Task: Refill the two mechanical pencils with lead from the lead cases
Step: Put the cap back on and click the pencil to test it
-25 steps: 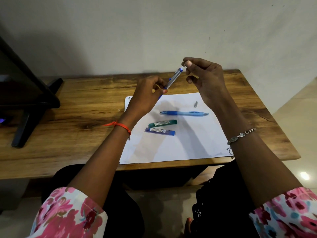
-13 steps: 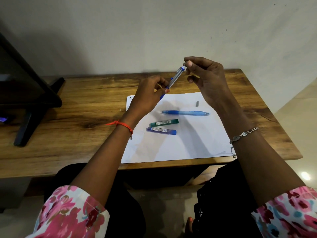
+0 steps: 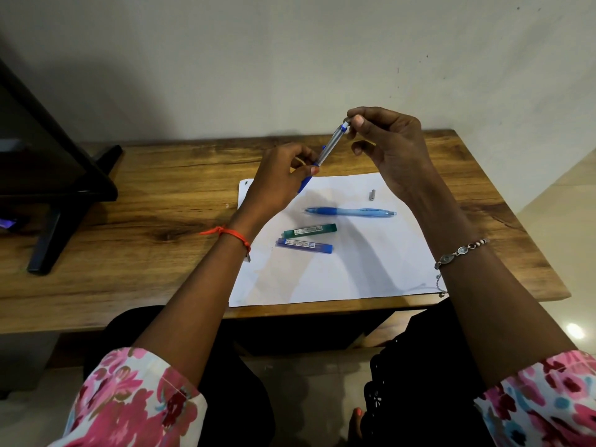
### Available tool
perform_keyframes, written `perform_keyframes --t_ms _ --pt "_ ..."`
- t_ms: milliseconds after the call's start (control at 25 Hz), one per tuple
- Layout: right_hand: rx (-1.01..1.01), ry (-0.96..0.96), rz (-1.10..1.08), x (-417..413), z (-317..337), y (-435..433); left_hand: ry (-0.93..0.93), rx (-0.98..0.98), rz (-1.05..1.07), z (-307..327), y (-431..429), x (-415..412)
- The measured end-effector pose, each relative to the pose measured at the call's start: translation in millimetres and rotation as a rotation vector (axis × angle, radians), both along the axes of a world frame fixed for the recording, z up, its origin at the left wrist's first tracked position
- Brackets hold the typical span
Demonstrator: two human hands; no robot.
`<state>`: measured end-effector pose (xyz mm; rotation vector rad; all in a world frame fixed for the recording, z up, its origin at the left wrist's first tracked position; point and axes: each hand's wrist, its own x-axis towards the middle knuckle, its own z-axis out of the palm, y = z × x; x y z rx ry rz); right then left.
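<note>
My left hand (image 3: pixel 277 179) grips a clear and blue mechanical pencil (image 3: pixel 329 146) by its lower part and holds it tilted above the table, tail end up to the right. My right hand (image 3: pixel 387 143) pinches that tail end between thumb and forefinger. On the white paper (image 3: pixel 354 272) lies a second, light blue mechanical pencil (image 3: pixel 351 211). A green lead case (image 3: pixel 309 231) and a blue lead case (image 3: pixel 304 245) lie side by side below it. A small grey cap (image 3: pixel 372 195) rests on the paper to the right.
The wooden table (image 3: pixel 145 227) runs against a pale wall. A black stand with a dark screen (image 3: pixel 54 175) occupies the table's left end. The paper's front edge reaches the table's near edge.
Both hands and the raised pencil have stayed almost still. My right fingers remain pinched at the pencil's top end.
</note>
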<state>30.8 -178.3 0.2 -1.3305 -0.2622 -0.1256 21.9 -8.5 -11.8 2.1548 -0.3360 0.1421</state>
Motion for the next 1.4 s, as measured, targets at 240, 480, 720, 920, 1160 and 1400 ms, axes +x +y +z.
perform_keyframes --t_ms 240,480,720,920,1160,1400 --pt "0.004 0.012 0.003 1 0 -1 -0.014 -0.012 0.004 0 1 1" --pt "0.012 0.017 -0.004 3 -1 -2 -0.05 0.024 0.032 -1 2 1" --pt "0.02 0.003 -0.008 4 0 -4 -0.057 0.034 0.032 -1 1 0" --pt "0.0 0.004 0.001 4 -1 -3 -0.06 0.05 0.038 -2 1 0" --pt "-0.194 0.083 -0.092 0 3 -18 -0.074 0.076 0.045 -1 0 1" --pt "-1.119 0.442 -0.216 -1 -11 -31 -0.076 0.069 0.047 0 3 1"
